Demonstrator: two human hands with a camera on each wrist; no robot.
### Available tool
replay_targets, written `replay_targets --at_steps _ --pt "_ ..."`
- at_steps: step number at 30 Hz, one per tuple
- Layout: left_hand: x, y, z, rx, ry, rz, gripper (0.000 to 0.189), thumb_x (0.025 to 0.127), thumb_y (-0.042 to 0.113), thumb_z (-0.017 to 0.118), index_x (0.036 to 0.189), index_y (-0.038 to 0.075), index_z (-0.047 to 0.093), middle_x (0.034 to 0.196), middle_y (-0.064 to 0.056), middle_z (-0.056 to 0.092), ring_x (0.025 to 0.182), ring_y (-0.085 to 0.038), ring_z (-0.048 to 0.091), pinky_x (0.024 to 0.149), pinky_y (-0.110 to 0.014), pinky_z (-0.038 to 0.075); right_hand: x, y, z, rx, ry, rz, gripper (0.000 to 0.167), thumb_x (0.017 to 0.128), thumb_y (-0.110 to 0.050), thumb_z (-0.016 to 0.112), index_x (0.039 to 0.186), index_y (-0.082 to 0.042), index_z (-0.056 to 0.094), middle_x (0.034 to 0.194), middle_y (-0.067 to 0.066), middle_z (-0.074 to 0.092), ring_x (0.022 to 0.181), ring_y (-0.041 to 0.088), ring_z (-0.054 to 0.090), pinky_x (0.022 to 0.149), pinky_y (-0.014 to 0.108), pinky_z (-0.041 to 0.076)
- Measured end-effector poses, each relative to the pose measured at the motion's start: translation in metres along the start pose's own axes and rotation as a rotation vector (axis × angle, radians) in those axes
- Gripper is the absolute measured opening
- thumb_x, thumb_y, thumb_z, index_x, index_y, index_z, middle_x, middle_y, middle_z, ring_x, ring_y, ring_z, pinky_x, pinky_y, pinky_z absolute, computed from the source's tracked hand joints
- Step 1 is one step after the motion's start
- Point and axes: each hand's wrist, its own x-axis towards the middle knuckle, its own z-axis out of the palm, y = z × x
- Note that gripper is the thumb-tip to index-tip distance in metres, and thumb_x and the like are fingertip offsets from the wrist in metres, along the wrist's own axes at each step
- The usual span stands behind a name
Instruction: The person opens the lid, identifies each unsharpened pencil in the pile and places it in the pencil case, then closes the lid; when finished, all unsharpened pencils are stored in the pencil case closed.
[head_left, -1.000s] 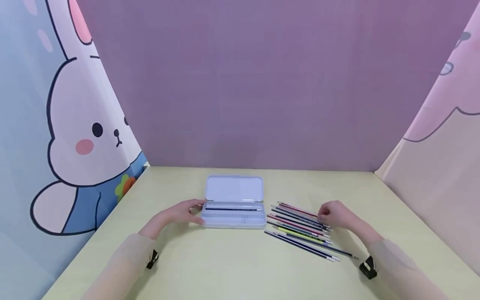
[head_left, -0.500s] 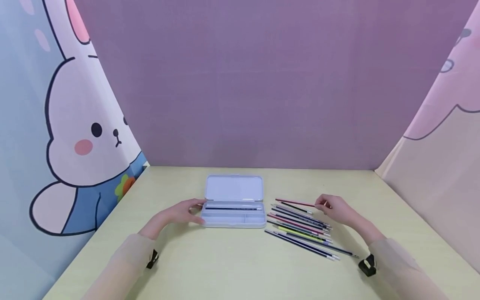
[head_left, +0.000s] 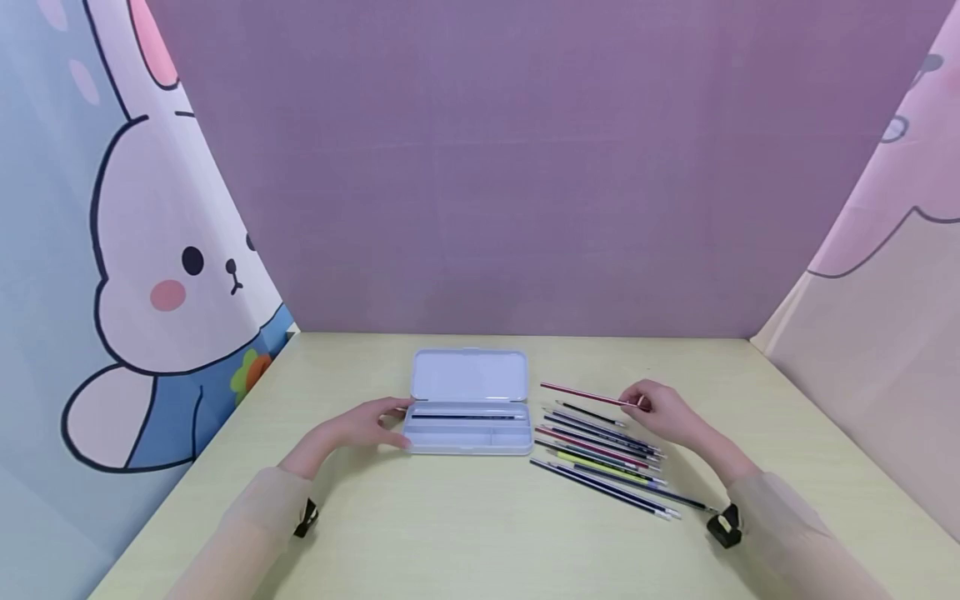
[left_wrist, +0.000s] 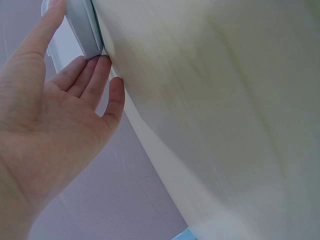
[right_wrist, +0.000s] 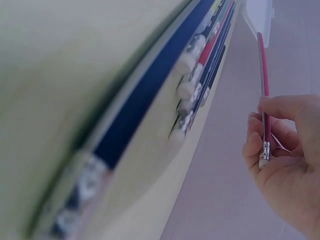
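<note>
A white pencil case (head_left: 450, 437) lies with its lid raised on the table, one dark pencil (head_left: 465, 417) in its back compartment. My left hand (head_left: 363, 423) holds the case's left end, thumb at the near corner and fingers toward the hinge; the left wrist view shows the fingertips against its end. My right hand (head_left: 667, 411) pinches a red pencil (head_left: 577, 392) near its eraser end, lifted off the table, its far end pointing left toward the case. In the right wrist view the red pencil (right_wrist: 265, 75) sits between thumb and fingers, white eraser by the palm.
Right of the case lies a row of several pencils (head_left: 600, 450), dark, red and yellow, erasers toward the right. A short dark pencil (head_left: 591, 414) lies at the row's back. A purple backdrop (head_left: 480, 167) stands behind the table (head_left: 420, 525), with cartoon-printed cloths at both sides.
My right hand has drawn the red pencil from the back of the row and raised it, moving up and slightly left. The left hand and the case have stayed put.
</note>
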Motion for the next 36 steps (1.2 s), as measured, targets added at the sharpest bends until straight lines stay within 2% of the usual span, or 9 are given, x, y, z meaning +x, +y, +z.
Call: replay_targets --at_steps 8,15,25,36 --pt "0.0 0.0 0.0 -0.004 -0.002 -0.014 0.081 0.078 0.04 0.074 0.142 0.005 0.039 0.142 -0.016 0.043 0.125 -0.034 0.046 0.104 -0.053 0.035 0.007 -0.008 0.007 -0.007 0.028 -0.005 0.008 0.086 -0.002 0.064 0.093 -0.001 0.066 0.079 0.002 0.058 0.069 0.008 0.05 0.059 0.022 0.045" --pt "0.002 -0.001 0.001 -0.007 -0.005 -0.004 0.081 0.078 0.038 0.075 0.142 0.004 0.039 0.142 -0.016 0.043 0.124 -0.034 0.046 0.103 -0.053 0.036 0.013 -0.018 0.014 0.036 0.04 -0.024 0.007 0.086 -0.002 0.064 0.092 -0.003 0.067 0.079 0.0 0.059 0.071 0.007 0.053 0.063 0.022 0.049" --pt "0.003 -0.002 0.001 -0.003 -0.004 -0.011 0.081 0.077 0.037 0.076 0.142 0.005 0.039 0.142 -0.016 0.043 0.124 -0.034 0.047 0.102 -0.053 0.037 0.024 -0.029 0.024 0.007 0.044 -0.081 0.007 0.085 -0.009 0.067 0.092 -0.011 0.07 0.081 -0.005 0.063 0.073 0.007 0.053 0.063 0.023 0.047" --pt "0.0 0.003 0.0 -0.022 -0.005 -0.025 0.082 0.077 0.038 0.075 0.142 0.004 0.039 0.141 -0.017 0.044 0.123 -0.034 0.046 0.103 -0.054 0.035 0.035 -0.045 0.036 0.055 0.032 -0.08 0.007 0.086 -0.01 0.067 0.092 -0.012 0.071 0.082 -0.004 0.063 0.072 0.007 0.052 0.061 0.022 0.046"
